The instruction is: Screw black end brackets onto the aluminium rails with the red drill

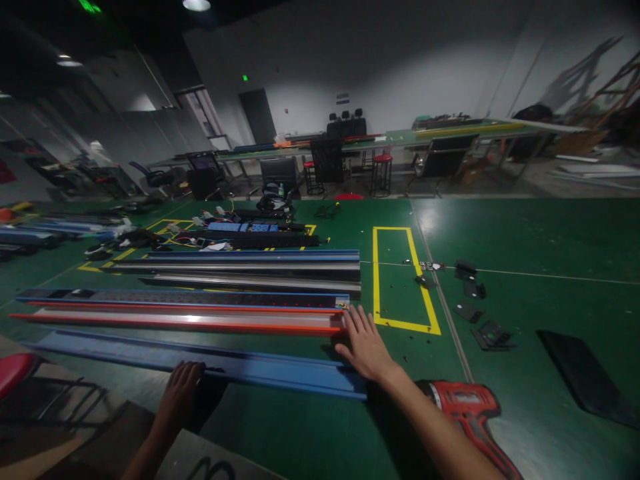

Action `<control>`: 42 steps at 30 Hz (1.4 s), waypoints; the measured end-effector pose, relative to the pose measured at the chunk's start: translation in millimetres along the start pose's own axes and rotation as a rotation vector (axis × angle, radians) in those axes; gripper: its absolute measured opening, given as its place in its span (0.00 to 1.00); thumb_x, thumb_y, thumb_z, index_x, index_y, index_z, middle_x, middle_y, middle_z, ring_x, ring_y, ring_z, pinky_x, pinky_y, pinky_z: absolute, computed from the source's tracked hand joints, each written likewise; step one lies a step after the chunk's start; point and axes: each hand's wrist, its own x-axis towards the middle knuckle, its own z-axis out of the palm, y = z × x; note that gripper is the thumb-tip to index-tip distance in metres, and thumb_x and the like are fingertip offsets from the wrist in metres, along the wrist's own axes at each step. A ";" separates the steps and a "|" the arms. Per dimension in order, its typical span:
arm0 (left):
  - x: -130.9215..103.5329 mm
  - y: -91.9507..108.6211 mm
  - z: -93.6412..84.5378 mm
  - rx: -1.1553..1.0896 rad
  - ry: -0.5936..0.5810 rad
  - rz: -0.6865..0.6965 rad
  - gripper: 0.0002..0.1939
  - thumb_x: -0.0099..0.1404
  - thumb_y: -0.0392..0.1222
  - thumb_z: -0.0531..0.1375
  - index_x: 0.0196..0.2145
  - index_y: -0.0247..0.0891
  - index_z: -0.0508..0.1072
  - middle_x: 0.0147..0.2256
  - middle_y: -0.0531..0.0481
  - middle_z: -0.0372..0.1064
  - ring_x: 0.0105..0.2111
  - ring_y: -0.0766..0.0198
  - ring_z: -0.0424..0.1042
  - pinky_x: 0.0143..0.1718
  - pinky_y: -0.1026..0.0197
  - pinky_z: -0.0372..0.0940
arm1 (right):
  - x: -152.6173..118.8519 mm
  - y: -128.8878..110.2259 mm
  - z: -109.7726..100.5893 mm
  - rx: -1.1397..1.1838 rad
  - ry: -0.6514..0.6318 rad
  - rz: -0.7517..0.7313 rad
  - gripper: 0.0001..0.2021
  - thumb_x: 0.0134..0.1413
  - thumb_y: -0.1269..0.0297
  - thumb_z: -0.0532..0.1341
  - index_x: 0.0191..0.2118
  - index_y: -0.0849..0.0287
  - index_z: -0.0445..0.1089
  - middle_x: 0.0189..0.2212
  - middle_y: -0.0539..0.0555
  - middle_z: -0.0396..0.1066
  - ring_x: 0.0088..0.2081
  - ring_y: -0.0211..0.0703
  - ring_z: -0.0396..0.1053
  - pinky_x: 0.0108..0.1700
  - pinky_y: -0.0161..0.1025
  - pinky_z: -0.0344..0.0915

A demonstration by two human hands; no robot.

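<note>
A long blue metal channel (280, 369) lies nearest to me on the green table. My left hand (184, 381) is at its near edge, fingers together and bent over that edge; a dark patch beside the hand is too dim to make out. My right hand (367, 343) is open, its fingers spread, with the fingertips at the right end of an orange-edged channel (190, 319). Just behind that runs a blue-edged channel (165, 298) with a dark inside. Under my right forearm, a red and black cordless drill (470, 403) lies on the table.
More long channels (250, 263) lie farther back, with wired blue and black parts (240, 228) behind. Yellow tape (376, 280) marks a rectangle with small screws in it. Black brackets (493, 333) and a black flat panel (583, 370) lie to the right. A red stool (17, 370) stands at left.
</note>
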 end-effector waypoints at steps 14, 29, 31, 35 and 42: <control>-0.4 4.9 -3.7 -0.014 -0.006 -0.094 0.18 0.63 0.32 0.51 0.46 0.42 0.73 0.43 0.43 0.77 0.48 0.49 0.75 0.55 0.47 0.68 | -97.0 27.3 19.7 0.151 0.110 0.025 0.32 0.71 0.43 0.56 0.71 0.58 0.63 0.72 0.61 0.61 0.75 0.61 0.51 0.74 0.63 0.53; -22.0 -16.8 16.6 0.033 0.012 -0.055 0.19 0.61 0.34 0.52 0.48 0.43 0.73 0.45 0.42 0.79 0.50 0.46 0.77 0.55 0.46 0.70 | -167.3 108.8 24.7 -0.131 0.462 0.103 0.20 0.69 0.48 0.59 0.56 0.55 0.74 0.51 0.60 0.79 0.51 0.59 0.76 0.52 0.55 0.72; -22.7 -17.8 17.3 0.041 -0.003 -0.089 0.19 0.61 0.34 0.53 0.47 0.45 0.74 0.45 0.43 0.79 0.49 0.46 0.77 0.54 0.46 0.70 | -164.7 105.5 24.6 -0.144 0.483 0.085 0.17 0.70 0.50 0.59 0.54 0.54 0.74 0.48 0.58 0.80 0.48 0.57 0.77 0.50 0.53 0.71; -21.2 -17.9 16.7 0.039 -0.008 -0.099 0.18 0.60 0.34 0.53 0.46 0.45 0.74 0.43 0.43 0.80 0.47 0.46 0.78 0.52 0.46 0.71 | -162.9 102.8 21.6 -0.147 0.455 0.050 0.11 0.71 0.54 0.58 0.49 0.52 0.74 0.44 0.54 0.79 0.43 0.52 0.76 0.48 0.50 0.67; -21.4 -18.4 14.6 0.032 -0.011 -0.086 0.18 0.60 0.34 0.52 0.45 0.45 0.73 0.43 0.43 0.80 0.47 0.47 0.79 0.52 0.46 0.72 | -165.6 94.9 16.2 -0.124 0.422 0.054 0.11 0.74 0.55 0.55 0.44 0.52 0.72 0.39 0.54 0.76 0.41 0.51 0.72 0.49 0.50 0.62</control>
